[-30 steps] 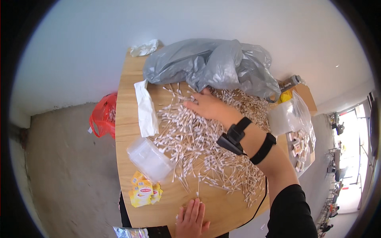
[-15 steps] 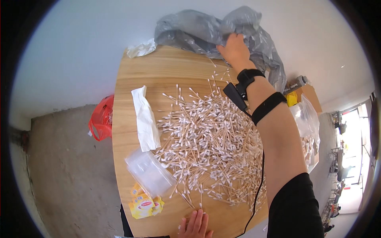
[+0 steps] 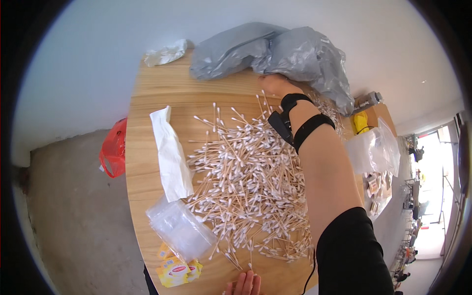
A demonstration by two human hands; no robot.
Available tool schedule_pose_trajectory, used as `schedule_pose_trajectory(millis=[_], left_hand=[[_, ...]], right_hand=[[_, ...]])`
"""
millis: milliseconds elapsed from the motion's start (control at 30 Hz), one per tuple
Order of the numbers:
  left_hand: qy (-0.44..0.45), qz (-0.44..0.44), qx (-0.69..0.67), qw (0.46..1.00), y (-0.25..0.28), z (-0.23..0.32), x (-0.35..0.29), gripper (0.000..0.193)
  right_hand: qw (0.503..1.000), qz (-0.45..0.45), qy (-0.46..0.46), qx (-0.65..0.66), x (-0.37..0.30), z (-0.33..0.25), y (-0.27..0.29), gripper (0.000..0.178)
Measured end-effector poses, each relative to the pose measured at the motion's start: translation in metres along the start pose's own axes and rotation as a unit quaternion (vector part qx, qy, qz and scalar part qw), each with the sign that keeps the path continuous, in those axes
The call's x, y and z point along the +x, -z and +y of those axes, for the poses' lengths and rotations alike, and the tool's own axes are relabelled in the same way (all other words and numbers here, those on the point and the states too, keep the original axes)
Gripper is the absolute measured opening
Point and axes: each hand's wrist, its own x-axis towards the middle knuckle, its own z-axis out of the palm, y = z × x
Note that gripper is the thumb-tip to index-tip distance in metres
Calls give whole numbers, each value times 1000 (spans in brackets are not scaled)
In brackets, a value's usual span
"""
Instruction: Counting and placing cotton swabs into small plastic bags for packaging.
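A big heap of cotton swabs (image 3: 250, 182) with white tips and wooden sticks covers the middle of the wooden table (image 3: 162, 88). Stretched across to the far side, my right hand (image 3: 279, 84) is at the lower edge of a grey plastic bag (image 3: 295, 51); the bag and the angle hide most of its fingers. At the near edge, my left hand (image 3: 244, 285) rests with fingers extended on the tabletop, just below the tip of a single swab. Its lower part is cut off by the frame.
Left of the heap lie a folded white paper strip (image 3: 172, 157), clear plastic bags (image 3: 182, 228) and yellow printed cards (image 3: 173, 273). A crumpled white wrapper (image 3: 167, 53) is at the far left corner. A red bag (image 3: 114, 150) stands beyond the left edge, a cardboard box (image 3: 386, 118) at right.
The grey bag has settled lower and spread out along the far edge. My right hand has moved from on the bag to its near lower edge. My left hand stays at the near edge.
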Motion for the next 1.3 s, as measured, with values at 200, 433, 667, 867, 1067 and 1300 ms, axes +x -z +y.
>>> schedule_pose_trajectory(millis=[200,433,667,867,1067,1300], left_hand=[[0,-6,7,1000,0,-2,5,75],[-7,14,23,1000,-1,0,9,74],[-7,1,22,1000,-1,-2,6,66],[-13,-14,39,999,-1,-1,4,63],[-20,-14,26,999,5,2,13,67],[-19,-3,3,1000,7,8,11,72]], right_hand=[[994,-52,48,85,-52,22,7,58],[963,106,-240,-65,-113,126,51,79],[975,57,-216,6,-88,204,18,85],[978,-88,-161,103,-114,191,16,82],[950,-198,-118,209,-119,164,14,79],[977,-125,-27,169,-158,88,-14,77]])
